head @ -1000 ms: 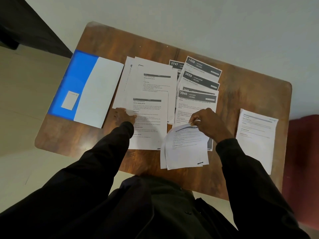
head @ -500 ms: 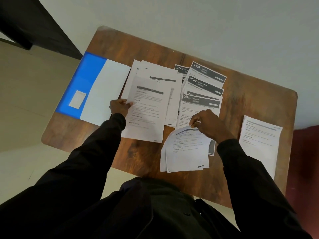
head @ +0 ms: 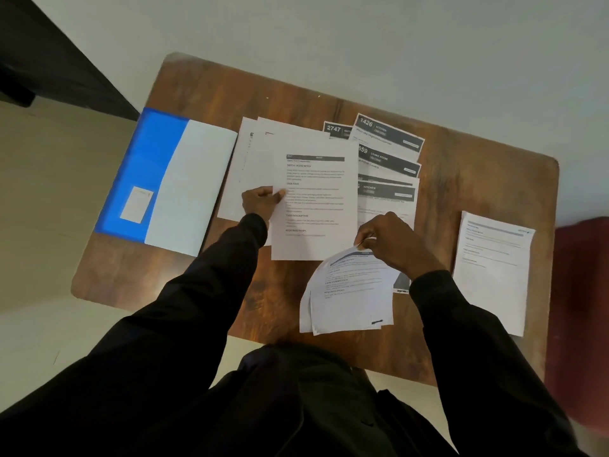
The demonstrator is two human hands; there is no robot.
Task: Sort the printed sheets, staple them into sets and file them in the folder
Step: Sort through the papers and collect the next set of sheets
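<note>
Pinch of the left hand [head: 262,201] holds one sheet [head: 314,199] by its left edge over the counter [head: 478,179]; the right hand [head: 392,239] pinches a bundle [head: 352,291] by its top. Light, limp and likely slippery, sheets suit edge grips; the folder [head: 148,166] lies left.

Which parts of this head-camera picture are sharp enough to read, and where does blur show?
Head view: numbers 1426 and 2747 on the dark-banded sheets read; body text on the sheet in the left hand is too soft; the red shape at right is smeared.
</note>
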